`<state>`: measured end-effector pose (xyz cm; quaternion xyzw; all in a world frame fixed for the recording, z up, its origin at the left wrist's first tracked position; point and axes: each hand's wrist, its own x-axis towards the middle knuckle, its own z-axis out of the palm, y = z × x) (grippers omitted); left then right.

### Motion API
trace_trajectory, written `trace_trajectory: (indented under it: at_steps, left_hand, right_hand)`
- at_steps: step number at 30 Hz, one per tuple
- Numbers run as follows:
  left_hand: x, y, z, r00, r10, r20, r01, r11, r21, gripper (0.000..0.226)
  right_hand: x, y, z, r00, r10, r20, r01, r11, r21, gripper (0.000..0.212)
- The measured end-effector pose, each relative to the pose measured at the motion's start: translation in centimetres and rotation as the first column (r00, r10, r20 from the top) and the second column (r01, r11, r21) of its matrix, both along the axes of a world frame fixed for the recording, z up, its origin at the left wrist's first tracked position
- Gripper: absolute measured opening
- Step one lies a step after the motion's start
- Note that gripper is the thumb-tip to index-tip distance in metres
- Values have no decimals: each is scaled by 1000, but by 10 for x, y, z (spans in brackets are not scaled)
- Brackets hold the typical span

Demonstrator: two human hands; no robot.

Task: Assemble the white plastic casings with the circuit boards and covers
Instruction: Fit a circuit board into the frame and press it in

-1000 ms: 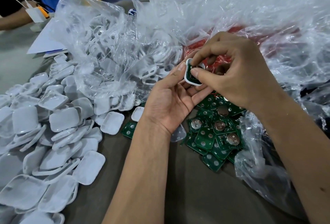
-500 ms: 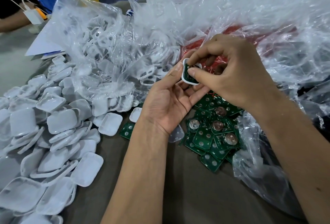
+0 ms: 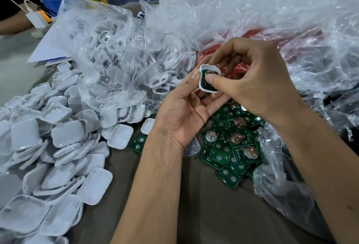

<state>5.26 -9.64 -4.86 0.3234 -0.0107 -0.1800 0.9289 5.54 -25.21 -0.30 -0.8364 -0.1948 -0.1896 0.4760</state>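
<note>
Since a moment ago both hands have edged up with the casing, little else changing; glossy rounded-square white covers (image 3: 64, 136) heap the counter (image 3: 194, 214) at left. Left hand (image 3: 182, 113) fingers pinch the white casing (image 3: 209, 78) while the right hand (image 3: 256, 84) thumb presses the green circuit board (image 3: 206, 82) in: best seated squarely, pressure even

White casing (image 3: 202, 88) with green circuit board (image 3: 206, 82) seated inside, tilted, above heaped green boards (image 3: 231, 146) beside piled white covers (image 3: 66, 136)

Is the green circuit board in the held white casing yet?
In: green circuit board lies within white plastic casing's rim, right thumb pressing it. Fully seated: cannot tell.
</note>
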Motion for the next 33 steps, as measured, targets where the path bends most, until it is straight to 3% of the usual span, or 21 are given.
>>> trace_trajectory:
  at_steps: [9, 15, 23, 33]
  left_hand:
    - [-1, 1, 1, 1000, 6, -27, -8, 996, -83, 34]
    - [0, 2, 3, 999, 38, -29, -41, 991, -129, 48]
    - [0, 2, 3, 996, 58, -61, -64, 991, -119, 32]
    - [-1, 1, 1, 997, 57, -53, -64, 987, -149, 32]
  right_hand:
    - [1, 3, -4, 994, -45, 103, 41, 998, 42, 12]
    - [4, 2, -6, 988, -36, 150, 35, 999, 6, 33]
    - [2, 5, -8, 984, -1, 175, 23, 992, -124, 29]
    - [2, 4, -8, 981, 18, 195, 6, 993, -122, 27]
